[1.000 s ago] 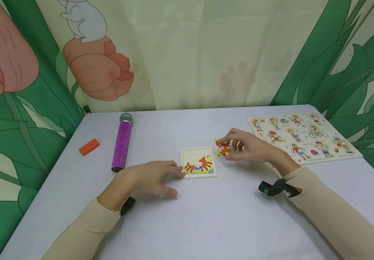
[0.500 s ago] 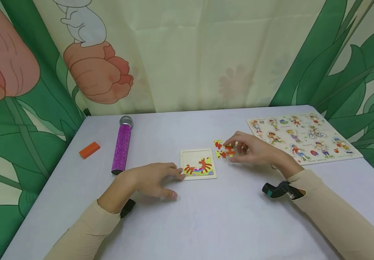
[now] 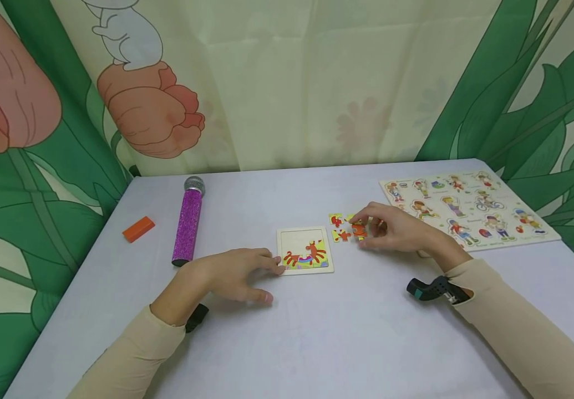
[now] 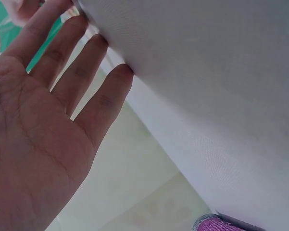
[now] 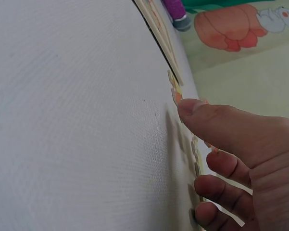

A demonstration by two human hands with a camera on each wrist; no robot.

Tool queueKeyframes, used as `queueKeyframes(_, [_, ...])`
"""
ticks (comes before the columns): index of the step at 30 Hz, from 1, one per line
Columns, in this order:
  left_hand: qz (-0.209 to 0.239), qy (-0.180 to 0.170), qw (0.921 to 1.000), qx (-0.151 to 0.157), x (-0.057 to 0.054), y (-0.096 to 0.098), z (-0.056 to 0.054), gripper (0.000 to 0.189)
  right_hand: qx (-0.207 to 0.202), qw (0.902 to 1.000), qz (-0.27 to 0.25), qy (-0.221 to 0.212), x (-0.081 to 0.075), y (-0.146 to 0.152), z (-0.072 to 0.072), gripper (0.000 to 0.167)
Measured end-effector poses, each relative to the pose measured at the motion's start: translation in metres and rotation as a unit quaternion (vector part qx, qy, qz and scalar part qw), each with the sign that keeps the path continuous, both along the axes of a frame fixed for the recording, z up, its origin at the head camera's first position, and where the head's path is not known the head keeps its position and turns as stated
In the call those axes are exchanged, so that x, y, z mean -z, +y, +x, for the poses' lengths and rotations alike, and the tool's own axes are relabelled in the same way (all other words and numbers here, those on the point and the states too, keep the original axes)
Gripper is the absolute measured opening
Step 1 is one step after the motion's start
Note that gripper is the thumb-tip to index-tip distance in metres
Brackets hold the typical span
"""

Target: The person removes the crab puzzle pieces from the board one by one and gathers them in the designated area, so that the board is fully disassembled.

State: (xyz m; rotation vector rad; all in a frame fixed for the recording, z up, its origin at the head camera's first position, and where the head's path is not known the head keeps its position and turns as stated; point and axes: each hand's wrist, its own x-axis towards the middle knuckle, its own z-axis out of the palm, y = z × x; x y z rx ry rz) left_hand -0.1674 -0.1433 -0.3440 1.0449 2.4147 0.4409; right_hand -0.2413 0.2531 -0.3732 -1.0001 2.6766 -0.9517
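A small square puzzle tray lies mid-table in the head view, its lower part filled with pieces showing a red animal. My left hand, fingers extended, rests fingertips at the tray's left edge; the left wrist view shows the open palm. To the right of the tray are several loose yellow-and-red puzzle pieces. My right hand is over them, thumb and forefinger pinching a puzzle piece. In the right wrist view the thumb partly covers that piece, and the other fingers are curled.
A purple glittery microphone lies at the left, with an orange block beyond it. A large board with pictures of children lies at the right, close to my right wrist. The white table ends at a patterned curtain behind.
My right hand has shifted slightly right with a puzzle piece, uncovering pieces to its left. The left hand has stayed at the tray edge.
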Motion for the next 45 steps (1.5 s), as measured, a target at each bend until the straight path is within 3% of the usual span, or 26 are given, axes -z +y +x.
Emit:
queueKeyframes(13, [-0.002, -0.005, 0.9999, -0.012, -0.0011, -0.0001, 0.001, 0.059, 0.021, 0.9986, 0.047, -0.011, -0.0015, -0.0011, 0.0, 0.057])
queueKeyframes(18, [-0.004, -0.011, 0.9998, -0.017, -0.0011, 0.0002, 0.0021, 0.06, 0.027, 0.9984, 0.035, -0.035, 0.0001, -0.0006, 0.0022, 0.057])
queueKeyframes(28, [-0.009, -0.007, 0.9997, -0.02, -0.002, 0.0, 0.0026, 0.059, 0.01, 0.9994, 0.031, -0.007, -0.0002, -0.0004, 0.0014, 0.04])
queueKeyframes(45, [-0.006, -0.005, 0.9999, -0.011, -0.0014, 0.0007, 0.0013, 0.059, 0.026, 0.9988, 0.012, -0.04, 0.0022, 0.0042, 0.0037, 0.042])
